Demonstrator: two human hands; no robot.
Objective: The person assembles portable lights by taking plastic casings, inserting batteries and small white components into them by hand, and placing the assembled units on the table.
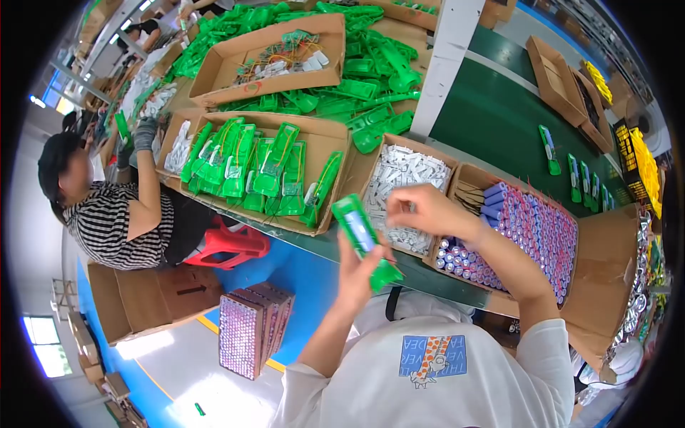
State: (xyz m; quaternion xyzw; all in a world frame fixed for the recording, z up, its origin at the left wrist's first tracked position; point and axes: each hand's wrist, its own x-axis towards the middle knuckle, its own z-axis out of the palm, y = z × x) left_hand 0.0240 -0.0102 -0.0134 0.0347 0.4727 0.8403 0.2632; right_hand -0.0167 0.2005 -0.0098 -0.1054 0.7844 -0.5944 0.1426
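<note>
"What do my hands have?"
"My left hand [351, 274] grips a long green plastic case [359, 228]. My right hand [430, 210] is apart, curled over small white plastic bits [403, 167] at 12 o'clock. I can't tell if it pinches one."
"What's around?"
"Round purple batteries [539, 235] at 2 o'clock. Farther, a brown cardboard tray [325, 141] of green cases at 10."

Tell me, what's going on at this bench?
The person's left hand holds a green casing with a pale cylinder inside. Their right hand is curled above small white parts; I can't tell whether it holds anything. Purple cylinders stand packed to the right. To the left, a gloved co-worker sits beside the bench.
</note>
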